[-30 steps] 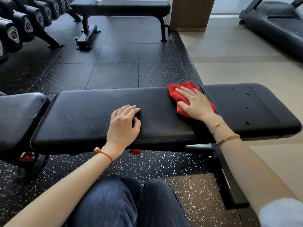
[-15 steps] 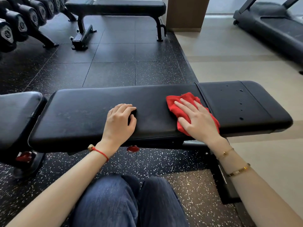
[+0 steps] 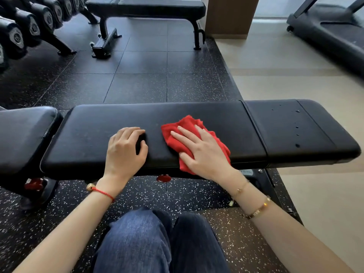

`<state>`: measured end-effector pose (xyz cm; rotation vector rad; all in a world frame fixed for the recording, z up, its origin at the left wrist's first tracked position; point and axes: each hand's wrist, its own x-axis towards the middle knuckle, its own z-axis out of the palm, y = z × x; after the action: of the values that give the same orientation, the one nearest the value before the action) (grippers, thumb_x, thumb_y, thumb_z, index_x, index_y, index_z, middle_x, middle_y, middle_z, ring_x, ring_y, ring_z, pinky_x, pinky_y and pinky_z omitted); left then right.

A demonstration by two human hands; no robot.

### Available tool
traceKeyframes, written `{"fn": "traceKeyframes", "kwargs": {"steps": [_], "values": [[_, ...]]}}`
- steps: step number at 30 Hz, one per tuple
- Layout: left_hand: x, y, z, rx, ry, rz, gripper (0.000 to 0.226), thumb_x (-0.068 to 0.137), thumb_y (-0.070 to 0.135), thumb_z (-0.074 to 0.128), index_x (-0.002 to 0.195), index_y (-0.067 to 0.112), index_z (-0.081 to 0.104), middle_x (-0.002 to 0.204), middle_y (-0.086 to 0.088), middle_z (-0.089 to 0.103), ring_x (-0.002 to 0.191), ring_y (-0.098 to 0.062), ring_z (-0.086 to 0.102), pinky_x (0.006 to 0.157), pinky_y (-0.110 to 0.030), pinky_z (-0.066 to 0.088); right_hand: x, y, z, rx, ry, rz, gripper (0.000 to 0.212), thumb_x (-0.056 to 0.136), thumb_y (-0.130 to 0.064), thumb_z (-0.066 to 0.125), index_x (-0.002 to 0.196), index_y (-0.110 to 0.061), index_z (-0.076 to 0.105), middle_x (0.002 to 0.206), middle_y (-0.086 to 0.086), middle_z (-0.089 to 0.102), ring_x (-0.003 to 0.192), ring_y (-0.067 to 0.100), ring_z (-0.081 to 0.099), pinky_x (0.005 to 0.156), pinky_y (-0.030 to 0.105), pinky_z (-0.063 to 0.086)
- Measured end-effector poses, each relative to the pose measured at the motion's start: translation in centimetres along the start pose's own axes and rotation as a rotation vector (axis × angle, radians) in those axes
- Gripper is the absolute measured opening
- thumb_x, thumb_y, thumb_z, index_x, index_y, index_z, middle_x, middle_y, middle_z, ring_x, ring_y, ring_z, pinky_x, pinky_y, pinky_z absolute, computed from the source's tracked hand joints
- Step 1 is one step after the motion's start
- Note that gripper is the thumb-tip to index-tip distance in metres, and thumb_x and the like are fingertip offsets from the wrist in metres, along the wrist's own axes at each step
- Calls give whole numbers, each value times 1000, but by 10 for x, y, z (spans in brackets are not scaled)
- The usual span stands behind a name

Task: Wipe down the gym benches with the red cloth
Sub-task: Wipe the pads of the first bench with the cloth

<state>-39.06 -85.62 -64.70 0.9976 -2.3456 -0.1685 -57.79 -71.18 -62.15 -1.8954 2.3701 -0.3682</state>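
Observation:
A long black padded bench (image 3: 94, 134) runs across the view in front of my knees. The red cloth (image 3: 183, 124) lies crumpled on its middle pad, near the front edge. My right hand (image 3: 202, 152) presses flat on the cloth with straight, spread fingers. My left hand (image 3: 125, 152) rests on the pad just left of the cloth, fingers loosely curled, holding nothing. Small droplets dot the pad's right section (image 3: 295, 123). A second black bench (image 3: 157, 5) stands at the back.
A dumbbell rack (image 3: 29, 28) lines the far left. A treadmill (image 3: 331, 30) stands at the far right on the beige floor. A wooden pillar (image 3: 228, 16) rises behind the far bench. Another black pad (image 3: 21, 134) adjoins the near bench on the left. Speckled rubber tiles cover the floor.
My right hand has slid the red cloth leftward and toward the front edge of the pad, closer to my left hand. My left hand has stayed in place.

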Motion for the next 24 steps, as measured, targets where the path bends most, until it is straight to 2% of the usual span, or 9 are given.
{"fn": "traceKeyframes", "kwargs": {"steps": [2, 5, 8, 10, 13, 17, 21, 24], "values": [[-1, -5, 0, 5, -1, -12, 36, 88, 24, 52, 117, 9, 68, 122, -6, 68, 119, -27, 58, 103, -44, 44, -8, 17, -5, -19, 5, -2, 58, 93, -45, 44, 150, -43, 29, 159, -18, 23, 148, 23, 19, 122, 42, 11], [-2, -4, 3, 17, -5, -13, 37, 89, 24, 50, 119, 10, 67, 123, -5, 67, 121, -27, 57, 106, -44, 43, 1, 54, -15, -51, 22, 126, 57, 96, -43, 45, 150, -41, 29, 160, -15, 24, 148, 23, 20, 122, 40, 10], [-2, 0, 5, 30, 1, -34, 37, 89, 25, 49, 118, 10, 66, 123, -5, 66, 121, -26, 56, 107, -44, 40, 36, 76, -24, -61, 21, 291, 55, 97, -43, 43, 150, -41, 29, 160, -14, 24, 147, 29, 19, 122, 42, 8], [-2, -1, 5, 38, 3, -44, 36, 89, 26, 49, 118, 11, 66, 123, -4, 66, 120, -26, 56, 107, -43, 40, 65, 68, -21, -48, -3, 341, 54, 98, -44, 40, 150, -43, 28, 161, -15, 20, 147, 33, 16, 122, 45, 6], [-3, -3, 4, 50, 5, -42, 37, 89, 26, 48, 118, 11, 66, 123, -4, 66, 120, -26, 57, 106, -43, 41, 90, 26, -8, -37, -27, 270, 55, 97, -45, 39, 150, -43, 26, 162, -14, 18, 147, 36, 14, 122, 46, 6], [-2, -3, 3, 52, 20, -44, 37, 87, 26, 49, 116, 12, 67, 122, -4, 67, 119, -26, 58, 103, -43, 42, 71, -28, 7, -34, -34, 18, 58, 94, -44, 45, 149, -45, 28, 161, -14, 21, 149, 30, 15, 122, 44, 7], [-2, -1, 3, 35, 10, -34, 38, 87, 26, 50, 117, 11, 67, 123, -4, 67, 120, -27, 58, 105, -43, 42, 30, -11, 2, 23, -7, -113, 58, 92, -40, 49, 148, -43, 34, 158, -15, 28, 149, 24, 19, 123, 42, 8], [-3, -1, 2, 34, 5, -27, 38, 88, 26, 51, 118, 11, 67, 124, -5, 66, 121, -27, 58, 106, -44, 42, 29, 25, -7, -21, 18, -45, 57, 93, -37, 49, 148, -40, 34, 158, -13, 28, 148, 22, 22, 123, 38, 7]]}}
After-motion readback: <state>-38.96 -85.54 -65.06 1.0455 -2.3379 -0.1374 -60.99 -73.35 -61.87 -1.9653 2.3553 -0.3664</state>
